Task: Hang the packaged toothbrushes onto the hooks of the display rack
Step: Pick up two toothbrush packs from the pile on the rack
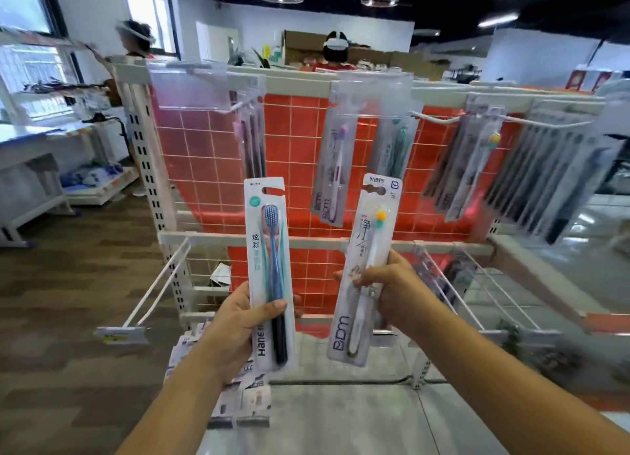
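Upper hooks (439, 119) and hung packs (332, 168) blurred; print unreadable. Left hand (238, 328) grips blue pack (271, 274), thumb across front, fingertips hidden behind. Right hand (392, 291) pinches white pack (366, 267) mid-length, tilted right. Both packs held before rack (218, 154), below hooks, unhung. More packs (245, 400) low, behind left forearm.

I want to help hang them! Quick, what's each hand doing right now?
Left hand: grips the blue toothbrush pack, held upright.
Right hand: grips the white toothbrush pack, tilted slightly.
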`<state>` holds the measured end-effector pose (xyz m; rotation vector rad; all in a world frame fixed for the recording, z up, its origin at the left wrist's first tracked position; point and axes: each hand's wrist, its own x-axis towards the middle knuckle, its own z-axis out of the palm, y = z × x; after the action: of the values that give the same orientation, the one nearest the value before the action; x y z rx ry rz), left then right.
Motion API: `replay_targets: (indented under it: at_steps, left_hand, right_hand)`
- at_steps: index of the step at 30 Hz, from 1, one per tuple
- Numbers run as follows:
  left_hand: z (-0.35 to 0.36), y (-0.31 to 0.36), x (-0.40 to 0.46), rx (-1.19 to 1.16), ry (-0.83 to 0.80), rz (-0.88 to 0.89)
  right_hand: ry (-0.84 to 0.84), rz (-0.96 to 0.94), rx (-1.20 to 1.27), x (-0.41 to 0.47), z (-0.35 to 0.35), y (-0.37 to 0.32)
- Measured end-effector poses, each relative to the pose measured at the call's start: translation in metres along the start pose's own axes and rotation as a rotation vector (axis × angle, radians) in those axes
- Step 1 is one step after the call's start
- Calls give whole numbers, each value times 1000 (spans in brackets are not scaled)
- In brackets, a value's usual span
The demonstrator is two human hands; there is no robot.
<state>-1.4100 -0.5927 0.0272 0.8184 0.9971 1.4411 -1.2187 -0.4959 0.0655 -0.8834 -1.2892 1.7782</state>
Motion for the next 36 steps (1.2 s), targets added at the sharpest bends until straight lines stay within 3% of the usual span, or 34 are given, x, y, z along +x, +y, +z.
replay_targets:
  at_steps: [10, 24, 36]
  left_hand:
    - [48, -14, 20, 31, -27, 13]
    - [120, -38, 42, 78, 24, -16]
    - [173, -60, 64, 90, 49, -35]
  right_hand:
    - [-152, -40, -68, -18, -60, -23]
    - [-189, -72, 59, -35, -146, -53]
    - [-31, -107, 233, -41, -220, -46]
